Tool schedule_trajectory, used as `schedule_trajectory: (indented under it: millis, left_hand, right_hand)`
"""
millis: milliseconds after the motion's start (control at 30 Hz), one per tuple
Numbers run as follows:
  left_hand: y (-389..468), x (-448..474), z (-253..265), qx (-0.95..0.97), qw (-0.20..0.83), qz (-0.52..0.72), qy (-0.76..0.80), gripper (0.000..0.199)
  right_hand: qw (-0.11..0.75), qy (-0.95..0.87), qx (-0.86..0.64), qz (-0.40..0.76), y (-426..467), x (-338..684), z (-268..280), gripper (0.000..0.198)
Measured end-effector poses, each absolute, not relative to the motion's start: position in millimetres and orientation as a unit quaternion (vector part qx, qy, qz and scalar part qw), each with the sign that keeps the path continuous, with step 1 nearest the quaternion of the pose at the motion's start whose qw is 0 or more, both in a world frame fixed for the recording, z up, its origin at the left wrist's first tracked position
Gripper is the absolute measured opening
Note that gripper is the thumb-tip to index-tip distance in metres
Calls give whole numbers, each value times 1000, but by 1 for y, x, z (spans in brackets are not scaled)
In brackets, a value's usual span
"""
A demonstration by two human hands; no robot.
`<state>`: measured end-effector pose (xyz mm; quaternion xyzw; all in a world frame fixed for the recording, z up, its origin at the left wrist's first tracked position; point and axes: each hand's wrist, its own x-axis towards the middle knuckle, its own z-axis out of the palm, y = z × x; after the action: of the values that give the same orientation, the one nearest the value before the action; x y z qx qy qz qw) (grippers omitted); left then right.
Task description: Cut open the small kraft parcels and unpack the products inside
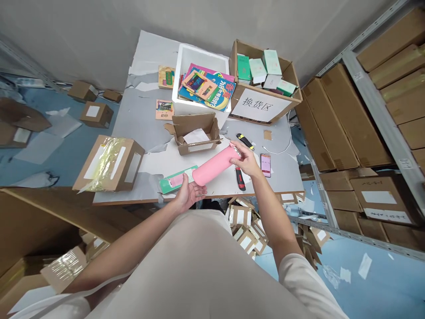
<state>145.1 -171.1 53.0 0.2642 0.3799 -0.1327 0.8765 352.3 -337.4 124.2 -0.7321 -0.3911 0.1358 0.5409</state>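
A pink water bottle (214, 166) lies tilted across the front of the table, its upper end towards the right. My right hand (245, 158) is closed around that upper end, where a strip of metallic rim shows. Beside the lower end is my left hand (191, 193), palm up with its fingers stretched out; I cannot tell whether it touches the bottle. A green box (177, 179) with a pink bottle printed on it lies flat behind my left hand. Just behind the bottle stands a small opened cardboard box (195, 133) with white paper inside.
A red-black utility knife (240, 178), a yellow-black cutter (245, 141) and a phone (265, 165) lie to the right. Behind are a white foam box (189, 106) of books and a carton (292, 103) of green boxes. A taped carton (108, 164) sits at left.
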Motion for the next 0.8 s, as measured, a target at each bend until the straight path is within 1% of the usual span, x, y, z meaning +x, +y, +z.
schedule_trajectory:
  millis: [67, 167, 333, 400, 533, 800]
  left_hand:
    - [-163, 142, 36, 249, 847, -113, 455, 80]
    - [-150, 139, 5, 203, 794, -73, 568, 78]
    - [-136, 145, -36, 201, 722, 18, 662, 53]
    - [-131, 151, -45, 222, 696, 40, 682, 47]
    - [-118, 171, -58, 279, 641, 85, 710, 48]
    - [-101, 202, -66, 368, 613, 189, 673, 54]
  right_hand:
    - [553, -376, -736, 110, -342, 355, 119, 70]
    - [555, -354, -749, 73, -349, 360, 116, 71]
    - [540, -344, -766, 46, -356, 365, 116, 73]
    - [540, -341, -768, 41, -357, 364, 116, 73]
    - [543, -334, -770, 32, -361, 361, 116, 74]
    - [509, -322, -798, -4, -375, 358, 113, 75]
